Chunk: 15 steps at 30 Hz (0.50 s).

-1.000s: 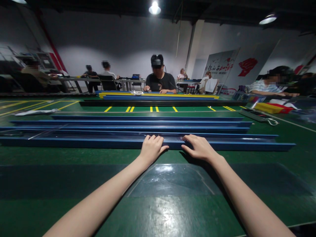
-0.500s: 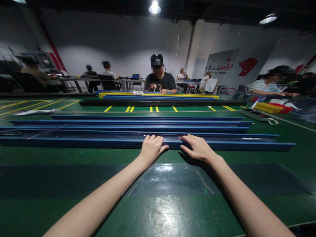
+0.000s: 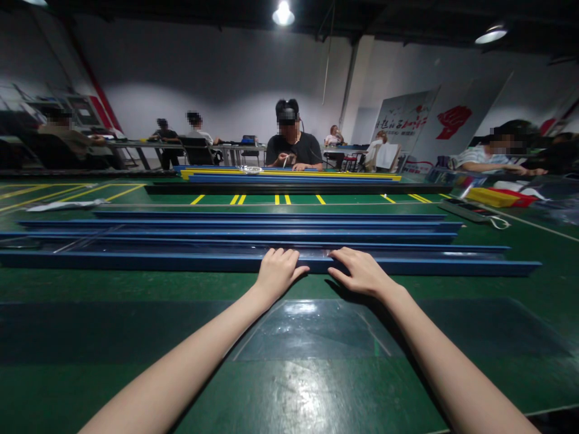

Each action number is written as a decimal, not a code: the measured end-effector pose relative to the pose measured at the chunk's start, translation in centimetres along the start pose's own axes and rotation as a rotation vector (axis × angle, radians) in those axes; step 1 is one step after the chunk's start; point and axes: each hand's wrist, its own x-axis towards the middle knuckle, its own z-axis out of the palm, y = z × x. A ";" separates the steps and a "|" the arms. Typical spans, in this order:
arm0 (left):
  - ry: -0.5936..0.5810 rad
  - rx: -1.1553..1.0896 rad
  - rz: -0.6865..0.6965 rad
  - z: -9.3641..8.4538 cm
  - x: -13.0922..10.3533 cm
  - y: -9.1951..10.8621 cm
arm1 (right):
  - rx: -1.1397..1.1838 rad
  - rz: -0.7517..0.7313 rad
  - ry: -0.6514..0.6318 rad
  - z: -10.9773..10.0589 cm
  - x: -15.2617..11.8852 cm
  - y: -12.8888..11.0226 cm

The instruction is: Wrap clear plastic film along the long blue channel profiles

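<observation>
A long blue channel strip point(image 3: 407, 266) lies across the green table nearest to me, with clear film inside it. My left hand point(image 3: 278, 271) rests over its near edge, fingers curled into the channel and thumb pointing right. To the right, my right hand point(image 3: 362, 271) has its fingertips at the same strip, with thumb and index finger apart. Whether its fingertips pinch the film is too small to tell. A clear plastic sheet point(image 3: 316, 334) lies flat on the table below my hands.
More blue strips point(image 3: 217, 225) lie just beyond. Farther off are a black strip point(image 3: 316, 188), a yellow strip point(image 3: 380, 177), a yellow tray point(image 3: 493, 197) and a dark flat tool point(image 3: 470, 212). A person in black sits opposite; several others sit behind.
My right hand has shifted very slightly left along the strip. My left hand is almost unmoved. The person opposite has moved their hands a little.
</observation>
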 end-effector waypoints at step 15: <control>-0.007 0.006 -0.001 -0.1 0.0 0.0 | 0.060 -0.003 0.012 0.3 0.1 0.2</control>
